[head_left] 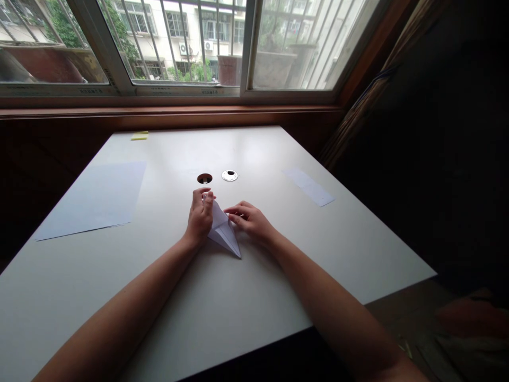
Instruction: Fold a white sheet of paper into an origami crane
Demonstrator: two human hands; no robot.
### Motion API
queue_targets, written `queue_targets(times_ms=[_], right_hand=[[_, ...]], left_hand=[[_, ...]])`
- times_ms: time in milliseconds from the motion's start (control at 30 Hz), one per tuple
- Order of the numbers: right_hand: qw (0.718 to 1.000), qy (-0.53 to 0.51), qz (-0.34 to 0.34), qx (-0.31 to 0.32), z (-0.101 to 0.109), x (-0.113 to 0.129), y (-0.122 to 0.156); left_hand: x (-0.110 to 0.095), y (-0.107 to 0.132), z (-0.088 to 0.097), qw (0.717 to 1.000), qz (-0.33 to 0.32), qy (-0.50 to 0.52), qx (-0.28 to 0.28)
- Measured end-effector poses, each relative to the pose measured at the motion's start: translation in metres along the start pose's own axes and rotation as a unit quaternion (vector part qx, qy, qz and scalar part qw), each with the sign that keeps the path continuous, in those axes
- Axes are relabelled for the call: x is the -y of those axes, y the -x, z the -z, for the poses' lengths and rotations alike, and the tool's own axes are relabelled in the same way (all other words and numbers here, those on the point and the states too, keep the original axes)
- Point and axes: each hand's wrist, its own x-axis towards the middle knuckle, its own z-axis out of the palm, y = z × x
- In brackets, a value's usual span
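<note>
A folded white paper shape [223, 232] with a sharp point toward me lies near the middle of the white table [238, 297]. My left hand [200, 216] is curled around its far upper flap, fingers pinched on the paper. My right hand [249, 218] rests on the shape's right side, fingertips pressing the paper down against the table. Both forearms reach in from the near edge.
A stack of white sheets [93, 199] lies at the left. A paper strip [308, 186] lies at the right. A round cable hole [204, 178] and its white cap [229, 175] sit just beyond the hands. Yellow sticky notes [139, 136] rest by the windowsill.
</note>
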Motion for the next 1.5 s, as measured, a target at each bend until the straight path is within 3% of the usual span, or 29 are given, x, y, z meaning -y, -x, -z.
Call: queue_targets(times_ms=[167,333,633,733,833,933,1000,1067,1167,1300,1400,1500], right_hand=[[0.999,-0.005,0.012,0.047,-0.002,-0.001,0.003],[0.995,0.046,0.035,0.084,-0.004,-0.006,0.006],[0.996,0.056,0.028,0.065,-0.001,-0.005,0.004],[0.995,0.063,0.028,0.067,0.000,-0.003,0.004],[0.995,0.071,0.029,0.063,0.000,-0.002,0.004],[0.995,0.076,0.027,0.064,0.001,-0.003,0.004],[0.994,0.081,0.029,0.065,0.000,-0.005,0.004],[0.993,0.090,0.031,0.067,0.000,-0.007,0.005],[0.991,0.108,0.032,0.067,-0.001,-0.010,0.005],[0.989,0.128,0.031,0.066,-0.002,-0.011,0.005],[0.987,0.145,0.028,0.070,-0.002,-0.010,0.005],[0.983,0.166,0.028,0.068,-0.002,-0.009,0.005]], left_hand=[[-0.001,0.000,0.003,0.995,-0.024,-0.078,-0.061],[-0.001,-0.002,0.005,0.990,0.004,-0.084,-0.113],[-0.001,-0.008,0.012,0.988,0.042,-0.081,-0.123],[0.003,-0.016,0.022,0.993,0.026,-0.092,-0.076],[0.004,-0.022,0.039,0.997,0.068,-0.032,0.013],[0.000,-0.024,0.060,0.986,0.080,0.026,0.146],[-0.003,-0.023,0.075,0.960,0.070,0.037,0.269],[-0.006,-0.023,0.087,0.936,0.072,0.048,0.340],[-0.009,-0.024,0.099,0.935,0.045,0.037,0.349],[-0.018,-0.025,0.100,0.928,-0.004,-0.011,0.372],[-0.026,-0.021,0.097,0.923,-0.074,-0.071,0.370],[-0.038,-0.018,0.093,0.912,-0.184,-0.133,0.342]])
